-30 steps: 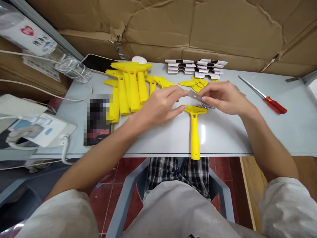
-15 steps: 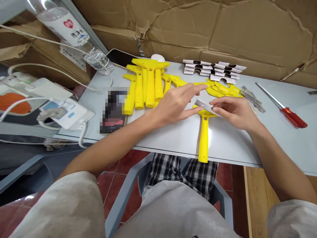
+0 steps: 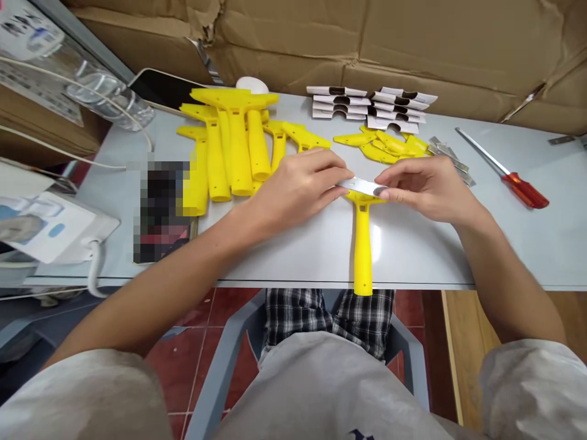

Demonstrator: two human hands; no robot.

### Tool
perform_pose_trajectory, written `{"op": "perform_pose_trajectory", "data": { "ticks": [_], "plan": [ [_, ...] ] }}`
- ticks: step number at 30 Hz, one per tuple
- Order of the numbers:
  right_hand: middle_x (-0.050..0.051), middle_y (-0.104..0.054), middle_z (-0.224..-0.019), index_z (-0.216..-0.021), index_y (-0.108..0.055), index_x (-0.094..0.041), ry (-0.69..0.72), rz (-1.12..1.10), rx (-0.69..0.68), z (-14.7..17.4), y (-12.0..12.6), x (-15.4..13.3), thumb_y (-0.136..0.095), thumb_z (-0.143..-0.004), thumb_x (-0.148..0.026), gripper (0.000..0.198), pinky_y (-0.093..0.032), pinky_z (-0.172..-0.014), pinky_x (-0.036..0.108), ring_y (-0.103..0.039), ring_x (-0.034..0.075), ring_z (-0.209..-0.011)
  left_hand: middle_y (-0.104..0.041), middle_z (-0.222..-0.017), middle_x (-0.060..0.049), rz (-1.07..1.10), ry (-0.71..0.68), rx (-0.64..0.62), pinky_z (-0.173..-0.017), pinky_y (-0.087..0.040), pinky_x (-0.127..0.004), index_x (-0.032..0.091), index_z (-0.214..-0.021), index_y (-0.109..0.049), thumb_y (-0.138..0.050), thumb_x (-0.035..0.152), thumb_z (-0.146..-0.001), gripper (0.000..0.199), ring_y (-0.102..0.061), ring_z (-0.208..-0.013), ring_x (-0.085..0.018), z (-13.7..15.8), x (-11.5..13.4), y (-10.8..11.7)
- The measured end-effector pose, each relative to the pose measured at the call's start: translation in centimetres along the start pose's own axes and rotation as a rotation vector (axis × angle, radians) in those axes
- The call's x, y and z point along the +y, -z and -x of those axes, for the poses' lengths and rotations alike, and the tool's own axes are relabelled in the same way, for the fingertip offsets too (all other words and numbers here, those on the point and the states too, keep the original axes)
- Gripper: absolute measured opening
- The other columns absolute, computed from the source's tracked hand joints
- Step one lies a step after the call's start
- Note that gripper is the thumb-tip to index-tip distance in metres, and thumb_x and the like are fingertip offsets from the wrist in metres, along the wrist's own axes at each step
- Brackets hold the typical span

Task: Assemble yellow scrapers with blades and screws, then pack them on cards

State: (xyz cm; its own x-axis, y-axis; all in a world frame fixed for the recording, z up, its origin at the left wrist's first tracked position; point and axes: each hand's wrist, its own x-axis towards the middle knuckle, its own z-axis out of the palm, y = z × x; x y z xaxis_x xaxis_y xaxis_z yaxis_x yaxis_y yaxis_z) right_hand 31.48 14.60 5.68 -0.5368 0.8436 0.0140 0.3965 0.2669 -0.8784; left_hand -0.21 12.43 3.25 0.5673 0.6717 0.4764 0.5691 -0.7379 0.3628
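Note:
Between my two hands is a flat metal blade, lying level just over the head of a yellow scraper handle. My left hand pinches the blade's left end between fingers and thumb. At the blade's right end, the thumb and fingertips of my right hand are closed on it. The handle points toward me, its lower end reaching past the table's front edge. Whether the blade touches the scraper head, I cannot tell. Beyond my hands lie loose yellow plastic pieces and several metal blades.
Several yellow scraper handles are piled at the left, beside a blurred-out phone. Stacked white card sleeves stand at the back, against cardboard. A red-handled screwdriver lies right. A power strip and bottle occupy the left.
My left hand has closed from a spread pose onto the blade's left end. My right hand still holds the other end. The whole view has shifted, with the table's things now further left.

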Motion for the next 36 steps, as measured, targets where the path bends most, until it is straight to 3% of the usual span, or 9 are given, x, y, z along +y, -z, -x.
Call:
{"op": "perform_pose_trajectory", "data": {
  "ticks": [3,8,13,17,21,25,29,31,36],
  "plan": [
    [0.004,-0.081,-0.116,-0.116,-0.093,-0.027,0.037,0.044,-0.021,0.2,1.0,-0.1,-0.106,-0.084,-0.066,0.052,-0.065,-0.084,0.03,-0.074,0.013,-0.097,-0.088,-0.133,-0.01,0.013,0.012,0.006,-0.113,-0.07,-0.052,0.029,-0.13,-0.088,-0.068,0.03,-0.12,0.023,-0.086,-0.126,-0.031,0.1,0.0,0.1],
    [0.007,-0.08,-0.114,-0.109,-0.094,-0.027,0.108,0.131,0.061,0.4,1.7,-0.2,-0.107,-0.084,-0.063,0.045,-0.065,-0.082,0.034,-0.072,0.016,-0.096,-0.089,-0.13,-0.01,-0.023,0.025,0.005,-0.111,-0.07,-0.049,0.026,-0.129,-0.089,-0.061,0.028,-0.12,0.03,-0.086,-0.124,-0.029,0.2,0.3,-0.1],
    [0.006,-0.083,-0.111,-0.114,-0.095,-0.027,0.155,0.326,0.086,0.6,1.7,-0.2,-0.091,-0.098,-0.051,0.03,-0.067,-0.09,0.035,-0.074,0.016,-0.094,-0.092,-0.131,-0.009,-0.031,0.007,0.018,-0.106,-0.071,-0.046,0.026,-0.13,-0.09,-0.057,0.03,-0.121,0.034,-0.088,-0.12,-0.028,0.3,0.4,-0.2],
    [0.004,-0.08,-0.094,-0.13,-0.092,-0.022,0.166,0.293,0.13,0.9,1.5,-0.3,-0.078,-0.108,-0.043,0.034,-0.069,-0.093,0.033,-0.078,0.014,-0.087,-0.094,-0.125,-0.007,-0.014,0.123,0.044,-0.107,-0.071,-0.044,0.029,-0.14,-0.088,-0.058,0.035,-0.121,0.036,-0.09,-0.116,-0.028,0.2,0.6,0.1],
    [0.004,-0.078,-0.094,-0.125,-0.087,-0.022,0.062,0.136,0.17,1.0,1.1,-0.8,-0.092,-0.101,-0.057,0.042,-0.072,-0.086,0.035,-0.077,0.015,-0.084,-0.094,-0.117,-0.006,0.031,0.203,0.05,-0.106,-0.072,-0.043,0.026,-0.141,-0.087,-0.062,0.034,-0.118,0.035,-0.091,-0.109,-0.027,0.1,0.7,0.0],
    [0.005,-0.075,-0.092,-0.124,-0.079,-0.021,0.047,-0.135,0.223,0.6,0.6,-1.3,-0.101,-0.088,-0.079,0.072,-0.072,-0.081,0.036,-0.077,0.017,-0.082,-0.092,-0.102,-0.004,0.217,0.306,0.05,-0.094,-0.076,-0.042,0.024,-0.128,-0.085,-0.064,0.04,-0.117,0.028,-0.089,-0.09,-0.023,0.1,0.8,-0.5],
    [0.006,-0.082,-0.115,-0.134,-0.076,-0.026,0.006,-0.346,0.22,0.2,-0.8,-1.3,-0.109,-0.071,-0.084,0.092,-0.073,-0.087,0.037,-0.081,0.019,-0.095,-0.09,-0.093,-0.007,0.522,0.416,-0.043,-0.08,-0.079,-0.043,0.022,-0.125,-0.077,-0.063,0.047,-0.121,0.029,-0.089,-0.076,-0.022,0.0,1.7,-0.4],
    [0.007,-0.082,-0.121,-0.127,-0.078,-0.024,-0.03,-0.332,0.204,0.1,-1.7,-1.3,-0.11,-0.071,-0.082,0.087,-0.073,-0.087,0.036,-0.08,0.019,-0.099,-0.092,-0.096,-0.009,0.631,0.454,-0.106,-0.074,-0.079,-0.042,0.021,-0.123,-0.075,-0.065,0.051,-0.122,0.031,-0.089,-0.074,-0.023,-0.2,2.5,-0.3],
    [0.008,-0.079,-0.109,-0.113,-0.079,-0.019,-0.044,-0.228,0.121,-0.4,-3.3,-1.2,-0.095,-0.083,-0.096,0.084,-0.069,-0.083,0.032,-0.076,0.016,-0.096,-0.092,-0.095,-0.01,0.764,0.546,-0.159,-0.055,-0.071,-0.035,0.022,-0.117,-0.076,-0.074,0.052,-0.118,0.03,-0.083,-0.06,-0.021,-0.7,4.4,-0.5]
  ]
}}
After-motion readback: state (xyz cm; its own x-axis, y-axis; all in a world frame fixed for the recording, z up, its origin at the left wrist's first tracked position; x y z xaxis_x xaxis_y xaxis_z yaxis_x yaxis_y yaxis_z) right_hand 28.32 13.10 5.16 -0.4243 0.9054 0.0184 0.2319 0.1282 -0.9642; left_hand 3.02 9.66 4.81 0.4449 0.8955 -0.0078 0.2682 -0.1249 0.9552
